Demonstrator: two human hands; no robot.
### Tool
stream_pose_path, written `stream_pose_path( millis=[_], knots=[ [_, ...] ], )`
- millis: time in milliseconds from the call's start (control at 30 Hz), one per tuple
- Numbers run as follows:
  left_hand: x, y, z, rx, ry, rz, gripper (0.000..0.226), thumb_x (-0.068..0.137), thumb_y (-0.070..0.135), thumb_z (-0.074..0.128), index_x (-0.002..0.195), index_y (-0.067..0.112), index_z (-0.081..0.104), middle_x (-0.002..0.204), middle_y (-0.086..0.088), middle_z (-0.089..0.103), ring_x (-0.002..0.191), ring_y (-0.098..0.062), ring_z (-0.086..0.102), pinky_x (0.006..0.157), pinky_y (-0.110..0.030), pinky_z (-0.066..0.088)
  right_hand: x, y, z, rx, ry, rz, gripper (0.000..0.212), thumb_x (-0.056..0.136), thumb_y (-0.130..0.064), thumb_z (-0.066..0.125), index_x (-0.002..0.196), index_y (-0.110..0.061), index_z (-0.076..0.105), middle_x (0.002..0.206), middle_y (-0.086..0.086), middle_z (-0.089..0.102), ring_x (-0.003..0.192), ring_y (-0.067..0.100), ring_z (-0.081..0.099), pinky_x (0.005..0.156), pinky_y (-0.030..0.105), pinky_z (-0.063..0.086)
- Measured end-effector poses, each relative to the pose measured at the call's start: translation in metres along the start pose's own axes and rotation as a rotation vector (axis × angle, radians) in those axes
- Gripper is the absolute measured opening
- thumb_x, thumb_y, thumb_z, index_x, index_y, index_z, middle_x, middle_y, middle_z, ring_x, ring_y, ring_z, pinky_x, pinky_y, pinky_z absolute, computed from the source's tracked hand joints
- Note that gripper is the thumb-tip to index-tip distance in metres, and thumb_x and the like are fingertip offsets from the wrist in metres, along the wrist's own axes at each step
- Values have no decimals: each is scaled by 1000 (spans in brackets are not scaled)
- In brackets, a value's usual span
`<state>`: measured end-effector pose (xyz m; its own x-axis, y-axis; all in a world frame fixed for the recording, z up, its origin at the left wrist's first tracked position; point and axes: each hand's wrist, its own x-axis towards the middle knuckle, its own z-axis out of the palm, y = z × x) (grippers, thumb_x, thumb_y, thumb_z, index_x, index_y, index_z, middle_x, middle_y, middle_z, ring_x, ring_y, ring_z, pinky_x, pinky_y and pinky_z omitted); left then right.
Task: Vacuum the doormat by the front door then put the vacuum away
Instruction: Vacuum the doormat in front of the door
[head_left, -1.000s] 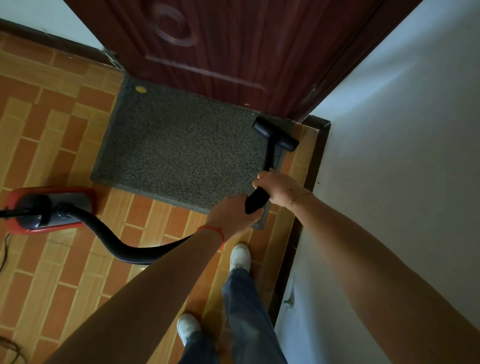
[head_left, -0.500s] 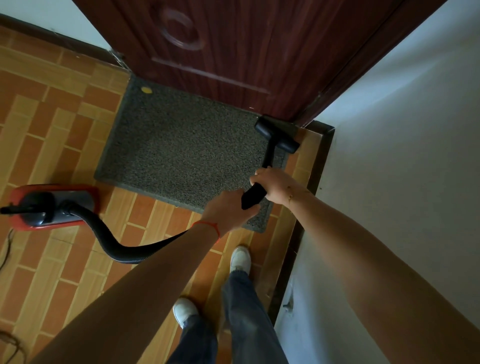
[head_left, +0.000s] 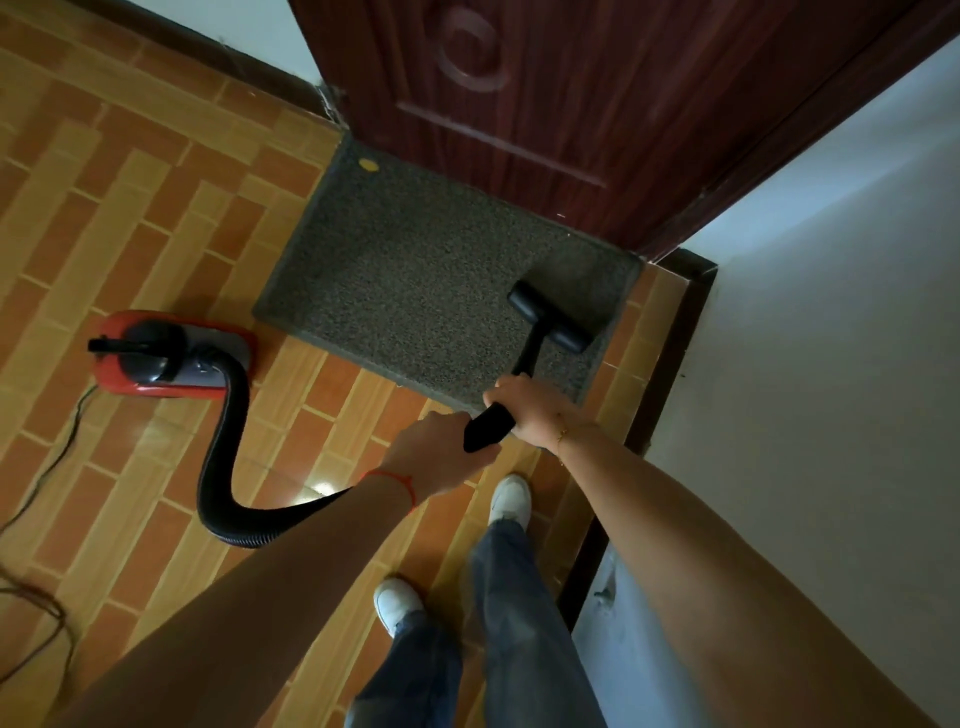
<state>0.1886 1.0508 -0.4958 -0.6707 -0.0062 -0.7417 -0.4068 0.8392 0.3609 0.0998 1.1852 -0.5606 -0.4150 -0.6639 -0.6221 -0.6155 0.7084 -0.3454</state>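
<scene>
While your right hand (head_left: 530, 410) and left hand (head_left: 441, 460) both grip the black wand (head_left: 485, 428), arms stretched forward, its nozzle (head_left: 550, 317) sits on the doormat (head_left: 415, 280), near the right edge beside the wall (head_left: 831, 312).

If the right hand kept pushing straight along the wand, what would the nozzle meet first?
The right hand grips the wand, aimed up the doormat. The nozzle would likely cross bare mat, then meet the door, near its right corner; depth is unclear.
</scene>
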Motion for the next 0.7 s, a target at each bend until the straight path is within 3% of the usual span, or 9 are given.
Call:
stream_pose_path(
  millis=[133, 300, 433, 700],
  knots=[
    [-37, -40, 18, -10, -10, -10, 35, 92, 58, 47, 90, 24, 54, 74, 0, 61, 65, -18, 61, 57, -31, 47, -7, -48, 29, 29, 21, -4, 18, 89, -3, 53, 102, -15, 57, 110, 4, 58, 97, 26, 61, 67, 34, 48],
    [-81, -86, 36, 22, -27, -24, 37, 92, 57, 46, 95, 21, 57, 80, -2, 63, 70, -20, 61, 60, -33, 48, -15, -107, 62, 55, -3, -20, 12, 89, -5, 53, 95, -15, 55, 109, 6, 55, 93, 29, 60, 66, 35, 49],
    [-110, -118, 50, 10, -44, -24, 37, 93, 55, 46, 94, 20, 59, 81, -5, 67, 67, -20, 61, 59, -33, 49, -21, -148, 80, 74, -38, -10, 20, 88, -1, 50, 84, -20, 49, 105, 6, 53, 94, 29, 55, 68, 36, 46],
    [-152, -160, 69, 11, -28, -36, 38, 93, 54, 47, 96, 18, 60, 73, 0, 61, 61, -17, 56, 58, -32, 49, -32, -203, 101, 61, -46, -24, 17, 90, -3, 52, 98, -16, 58, 110, 7, 56, 94, 29, 61, 68, 34, 47]
  ],
)
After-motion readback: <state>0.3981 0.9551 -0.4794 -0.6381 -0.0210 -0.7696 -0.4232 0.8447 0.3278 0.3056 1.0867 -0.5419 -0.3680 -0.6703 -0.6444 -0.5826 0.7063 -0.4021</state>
